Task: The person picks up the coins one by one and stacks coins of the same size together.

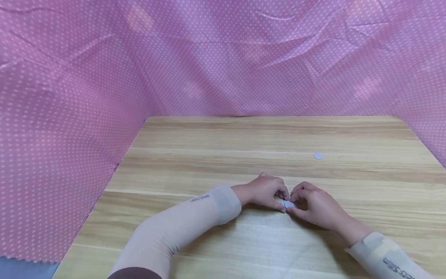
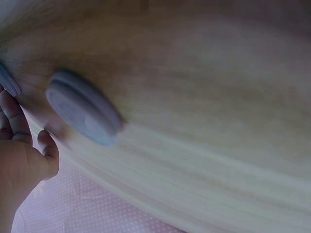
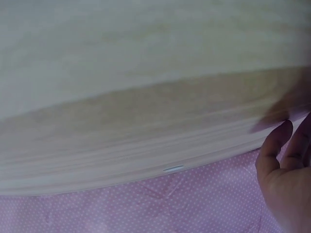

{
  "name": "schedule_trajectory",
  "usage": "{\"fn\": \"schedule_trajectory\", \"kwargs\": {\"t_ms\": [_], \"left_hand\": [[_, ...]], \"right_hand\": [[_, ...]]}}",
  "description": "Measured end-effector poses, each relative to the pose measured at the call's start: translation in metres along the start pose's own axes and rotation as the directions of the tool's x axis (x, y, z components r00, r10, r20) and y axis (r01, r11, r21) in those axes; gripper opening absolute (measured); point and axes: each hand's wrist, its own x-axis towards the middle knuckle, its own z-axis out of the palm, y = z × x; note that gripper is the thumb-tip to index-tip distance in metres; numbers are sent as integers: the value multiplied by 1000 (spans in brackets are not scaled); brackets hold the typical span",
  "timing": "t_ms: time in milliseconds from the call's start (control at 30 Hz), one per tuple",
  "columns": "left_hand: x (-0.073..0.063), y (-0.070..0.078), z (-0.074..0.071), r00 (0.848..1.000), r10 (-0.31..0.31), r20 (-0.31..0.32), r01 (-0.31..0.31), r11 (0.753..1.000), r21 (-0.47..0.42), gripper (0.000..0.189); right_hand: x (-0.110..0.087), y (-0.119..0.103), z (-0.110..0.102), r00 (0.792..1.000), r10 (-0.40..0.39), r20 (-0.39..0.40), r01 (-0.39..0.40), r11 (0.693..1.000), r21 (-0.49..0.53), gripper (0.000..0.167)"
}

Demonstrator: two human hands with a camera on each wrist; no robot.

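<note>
Between the two hands in the head view lie small pale grey round discs [image 1: 289, 204], one overlapping another. My left hand [image 1: 267, 190] holds them from the left with thumb and curled fingers. From the right, my right hand [image 1: 318, 207] pinches at their edge with its thumb and fingertips. In the left wrist view, a grey disc [image 2: 8, 80] shows at the fingertips of the left hand [image 2: 22, 160]. A thick grey pair of stacked discs [image 2: 82, 108] sits on the table below that wrist. The right wrist view shows the right hand [image 3: 286, 184], its fingertips partly cut off.
Another pale disc [image 1: 318, 155] lies farther back on the wood-grain table [image 1: 223, 166], beyond the right hand. A pink cloth with white dots [image 1: 223, 77] hangs behind the table and along its sides.
</note>
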Motion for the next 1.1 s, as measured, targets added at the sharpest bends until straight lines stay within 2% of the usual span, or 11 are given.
{"fn": "schedule_trajectory", "kwargs": {"t_ms": [267, 500, 833, 1100], "left_hand": [[0, 0, -1, 1000, -2, 5, 2, 1000, 11, 25], [-1, -2, 1, 1000, 7, -8, -7, 1000, -16, 26], [-1, -1, 4, 1000, 1, 1, -1, 1000, -12, 29], [0, -3, 11, 999, 25, -26, -25, 1000, 1, 27]], "right_hand": [[1, -1, 2, 1000, -5, -14, 5, 1000, 3, 22], [0, -4, 5, 999, -28, -39, 28, 1000, 8, 21], [-2, -5, 11, 990, -110, -88, 112, 994, 20, 21], [-6, -1, 16, 980, -169, -108, 173, 984, 33, 23]]}}
